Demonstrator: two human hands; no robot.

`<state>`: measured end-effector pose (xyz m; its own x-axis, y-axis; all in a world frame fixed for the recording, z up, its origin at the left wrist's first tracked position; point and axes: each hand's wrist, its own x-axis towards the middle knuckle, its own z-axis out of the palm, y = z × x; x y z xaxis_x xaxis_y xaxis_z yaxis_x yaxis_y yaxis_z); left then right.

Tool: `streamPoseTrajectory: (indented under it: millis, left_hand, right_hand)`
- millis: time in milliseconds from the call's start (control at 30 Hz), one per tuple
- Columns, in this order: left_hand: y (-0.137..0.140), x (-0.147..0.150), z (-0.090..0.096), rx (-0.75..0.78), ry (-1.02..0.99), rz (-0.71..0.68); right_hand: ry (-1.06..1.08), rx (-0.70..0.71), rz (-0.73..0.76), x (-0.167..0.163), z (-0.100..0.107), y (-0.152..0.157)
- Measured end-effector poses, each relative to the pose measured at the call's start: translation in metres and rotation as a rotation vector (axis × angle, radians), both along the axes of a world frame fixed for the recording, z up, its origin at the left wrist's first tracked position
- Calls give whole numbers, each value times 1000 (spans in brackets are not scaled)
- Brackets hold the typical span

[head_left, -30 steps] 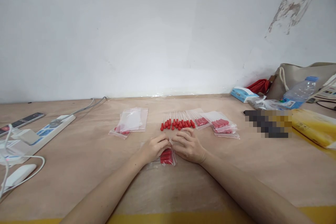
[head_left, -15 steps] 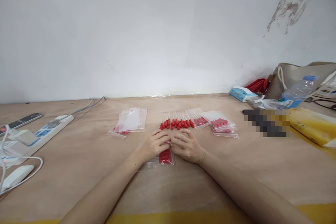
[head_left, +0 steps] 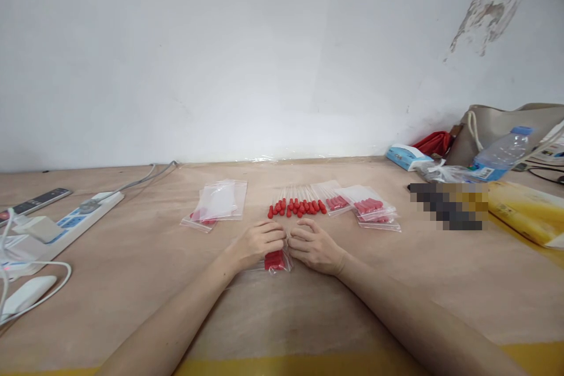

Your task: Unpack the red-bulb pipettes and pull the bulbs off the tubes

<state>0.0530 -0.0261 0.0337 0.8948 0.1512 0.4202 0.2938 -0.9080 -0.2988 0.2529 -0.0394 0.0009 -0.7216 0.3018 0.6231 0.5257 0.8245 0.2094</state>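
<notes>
A small clear zip bag (head_left: 275,262) with several red-headed pieces in it lies under my two hands, its near end showing. My left hand (head_left: 261,242) is closed over the bag's upper left part, fingers curled. From the other side my right hand (head_left: 315,248) pinches at the bag's right edge; the fingertips of both hands nearly meet and partly hide the bag. Just beyond them lies a row of thin pale sticks with red heads (head_left: 301,208), heads toward me.
Zip bags (head_left: 222,200) are stacked left of the sticks, filled zip bags (head_left: 370,207) to the right. Farther left lie a power strip (head_left: 83,220), cables and a remote (head_left: 37,204). At right are a tissue pack (head_left: 408,157), a bottle (head_left: 502,153) and a yellow package (head_left: 524,211).
The bag's red contents have shifted slightly away from me and to the left. My left fingertips have drawn slightly nearer to me; both hands stay at the bag.
</notes>
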Motion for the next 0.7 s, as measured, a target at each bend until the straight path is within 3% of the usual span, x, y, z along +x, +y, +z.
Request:
streamPoseTrajectory:
  millis: [167,267,433,533,700]
  left_hand:
    - [1,-16,14,-90,-59,101]
    - [0,-17,15,-178,-57,146]
    - [-15,-11,6,-472,-143,276]
    - [-32,-16,0,-586,-194,329]
    - [-49,-28,-13,-628,-190,324]
  right_hand:
    - [-72,-3,118,7,5,1]
    - [17,-177,62,9,4,-5]
    - [175,-515,-22,6,4,-14]
    - [289,-612,-40,0,3,-12]
    - [379,-705,-48,-7,2,-9]
